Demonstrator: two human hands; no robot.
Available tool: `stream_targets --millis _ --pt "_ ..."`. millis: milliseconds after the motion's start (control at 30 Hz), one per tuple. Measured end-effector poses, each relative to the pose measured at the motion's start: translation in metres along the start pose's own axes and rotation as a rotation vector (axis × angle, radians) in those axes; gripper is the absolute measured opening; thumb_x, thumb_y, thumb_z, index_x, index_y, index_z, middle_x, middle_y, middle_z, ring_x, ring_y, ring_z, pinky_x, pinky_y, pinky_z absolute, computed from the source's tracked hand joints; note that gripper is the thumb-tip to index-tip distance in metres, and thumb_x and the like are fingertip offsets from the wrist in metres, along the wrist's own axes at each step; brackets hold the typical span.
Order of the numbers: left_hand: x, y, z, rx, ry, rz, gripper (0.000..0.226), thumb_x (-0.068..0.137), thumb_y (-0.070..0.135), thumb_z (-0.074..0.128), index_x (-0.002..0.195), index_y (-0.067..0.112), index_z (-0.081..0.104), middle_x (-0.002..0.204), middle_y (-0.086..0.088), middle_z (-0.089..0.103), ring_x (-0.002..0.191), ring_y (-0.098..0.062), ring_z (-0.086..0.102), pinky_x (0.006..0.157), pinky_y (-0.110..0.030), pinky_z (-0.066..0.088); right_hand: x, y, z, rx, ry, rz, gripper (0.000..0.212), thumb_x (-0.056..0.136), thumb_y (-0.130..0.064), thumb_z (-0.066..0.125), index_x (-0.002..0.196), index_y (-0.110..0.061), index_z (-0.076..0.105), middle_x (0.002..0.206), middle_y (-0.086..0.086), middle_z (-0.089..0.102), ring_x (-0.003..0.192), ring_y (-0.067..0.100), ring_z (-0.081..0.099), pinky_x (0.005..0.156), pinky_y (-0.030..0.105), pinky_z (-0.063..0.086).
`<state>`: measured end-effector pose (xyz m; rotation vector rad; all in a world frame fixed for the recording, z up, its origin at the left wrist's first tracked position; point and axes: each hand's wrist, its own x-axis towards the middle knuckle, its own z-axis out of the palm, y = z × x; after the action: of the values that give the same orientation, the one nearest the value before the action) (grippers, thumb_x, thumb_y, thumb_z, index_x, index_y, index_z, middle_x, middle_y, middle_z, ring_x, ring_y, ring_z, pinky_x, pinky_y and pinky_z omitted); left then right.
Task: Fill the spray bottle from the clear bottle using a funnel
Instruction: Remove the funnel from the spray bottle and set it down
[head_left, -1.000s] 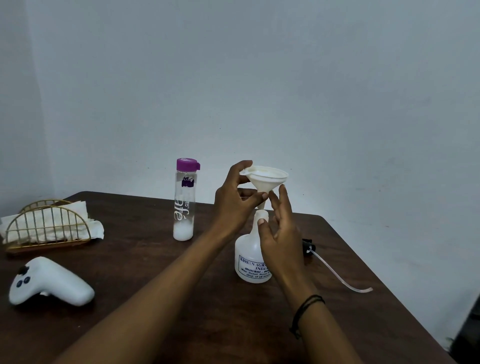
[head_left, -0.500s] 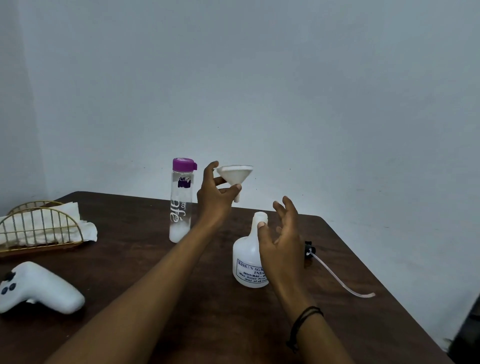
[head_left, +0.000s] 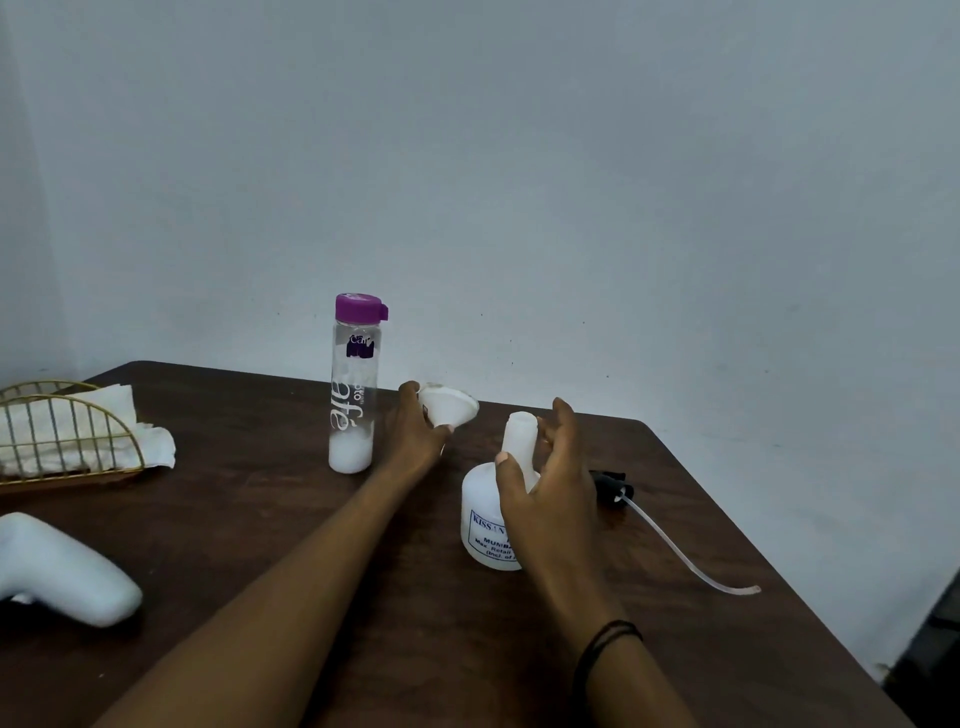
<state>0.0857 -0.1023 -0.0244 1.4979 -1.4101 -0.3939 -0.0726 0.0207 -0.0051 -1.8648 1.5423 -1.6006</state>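
Pinching the white funnel in our left hand, we hold it low over the table, between the capped clear bottle and the spray bottle; our right hand curls loosely round the spray bottle's open neck, fingers spread, contact unclear

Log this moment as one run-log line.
left hand: holds white plastic funnel, off spray bottle | right hand: open, around white plastic spray bottle neck | clear purple-capped bottle: upright, capped
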Motion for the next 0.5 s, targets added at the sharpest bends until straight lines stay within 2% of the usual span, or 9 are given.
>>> stream_targets --millis 133,367,500 --pt "-0.005 -0.005 0.0 0.026 -0.029 0.005 0.054 0.075 0.015 0.075 0.12 0.01 0.044 0.112 -0.013 0.061 0.106 -0.035 0.06 0.091 -0.048 0.05 -0.001 0.002 0.001 -0.046 -0.013 0.038 0.078 0.088 -0.032 0.063 0.152 -0.031 0.018 0.137 0.0 0.056 0.121 0.019 0.055 0.093 0.03 0.044" --pt "-0.01 -0.004 -0.002 0.087 -0.042 -0.047 0.06 0.078 0.02 0.076 0.126 0.006 0.042 0.124 -0.017 0.058 0.115 -0.036 0.056 0.095 -0.042 0.046 -0.001 0.002 -0.001 -0.039 -0.026 0.056 0.081 0.087 -0.031 0.064 0.153 -0.028 0.017 0.129 -0.002 0.058 0.108 0.011 0.054 0.084 0.023 0.037" --pt "-0.014 0.002 -0.006 0.12 -0.07 -0.057 0.07 0.081 0.023 0.076 0.137 0.003 0.039 0.134 -0.018 0.056 0.126 -0.036 0.053 0.104 -0.045 0.043 0.0 0.0 -0.005 0.003 -0.027 0.055 0.082 0.086 -0.042 0.066 0.152 -0.03 0.02 0.131 -0.004 0.058 0.116 0.011 0.055 0.088 0.024 0.038"
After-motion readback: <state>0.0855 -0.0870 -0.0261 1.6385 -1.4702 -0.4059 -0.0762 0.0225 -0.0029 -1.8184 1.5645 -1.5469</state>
